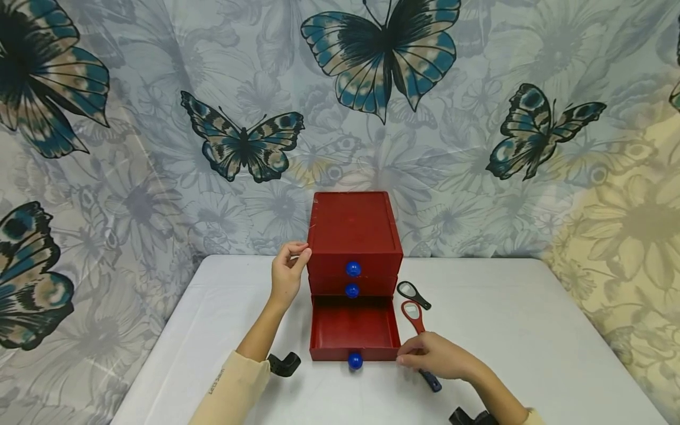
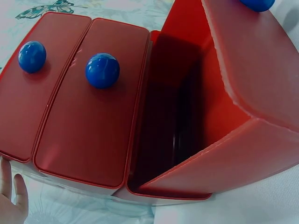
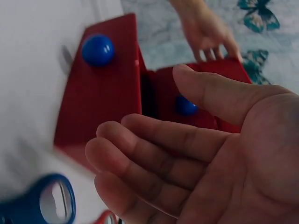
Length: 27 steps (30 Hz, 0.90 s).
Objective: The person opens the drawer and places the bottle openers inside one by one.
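Observation:
A red cabinet [image 1: 355, 224] with three drawers and blue round knobs stands at the table's back edge. Its bottom drawer [image 1: 355, 332] is pulled out, showing the red inside; the upper two are closed. My left hand [image 1: 287, 274] has its fingertips at the cabinet's upper left side, fingers extended. By the front right corner of the pulled-out drawer is my right hand [image 1: 438, 354], its fingers loosely extended and nothing held in the palm. Beneath and beside it lie a red-handled tool with an oval loop [image 1: 412, 313] and a blue-handled tool [image 1: 430, 381], partly hidden by the hand.
A black tool with an oval loop [image 1: 414, 294] lies just right of the cabinet. The white tabletop [image 1: 504, 319] extends to both sides. A butterfly-print cloth [image 1: 244, 218] hangs behind the table.

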Available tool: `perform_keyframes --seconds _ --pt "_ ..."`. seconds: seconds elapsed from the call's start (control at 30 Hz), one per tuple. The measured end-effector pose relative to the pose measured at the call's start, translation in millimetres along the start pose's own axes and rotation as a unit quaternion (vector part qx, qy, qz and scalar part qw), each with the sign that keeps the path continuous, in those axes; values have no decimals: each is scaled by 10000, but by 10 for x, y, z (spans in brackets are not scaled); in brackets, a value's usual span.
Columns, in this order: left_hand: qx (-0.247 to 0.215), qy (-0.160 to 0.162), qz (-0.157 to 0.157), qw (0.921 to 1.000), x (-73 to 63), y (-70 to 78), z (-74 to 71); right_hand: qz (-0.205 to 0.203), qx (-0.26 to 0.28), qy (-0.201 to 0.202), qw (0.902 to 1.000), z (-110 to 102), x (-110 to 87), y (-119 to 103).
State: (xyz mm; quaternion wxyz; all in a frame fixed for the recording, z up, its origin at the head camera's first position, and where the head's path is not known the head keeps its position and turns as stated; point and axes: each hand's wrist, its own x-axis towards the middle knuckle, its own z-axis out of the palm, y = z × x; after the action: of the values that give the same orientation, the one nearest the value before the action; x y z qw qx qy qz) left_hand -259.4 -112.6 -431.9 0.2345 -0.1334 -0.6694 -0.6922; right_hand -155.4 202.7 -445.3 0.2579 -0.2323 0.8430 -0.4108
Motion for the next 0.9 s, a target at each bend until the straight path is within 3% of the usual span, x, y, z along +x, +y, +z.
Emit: perform_keyframes --seconds 0.2,0.43,0.6,0.9 --pt "28 2 18 10000 3 12 -2 386 -498 789 9949 -140 -78 129" --pt "13 0 23 10000 4 27 2 1472 -1051 1872 9655 -30 -32 218" --pt "-8 0 19 10000 10 30 9 1916 -1387 2110 9484 110 3 266" --pt "63 -12 -8 10000 4 12 2 2155 -1650 2067 9400 357 15 384"
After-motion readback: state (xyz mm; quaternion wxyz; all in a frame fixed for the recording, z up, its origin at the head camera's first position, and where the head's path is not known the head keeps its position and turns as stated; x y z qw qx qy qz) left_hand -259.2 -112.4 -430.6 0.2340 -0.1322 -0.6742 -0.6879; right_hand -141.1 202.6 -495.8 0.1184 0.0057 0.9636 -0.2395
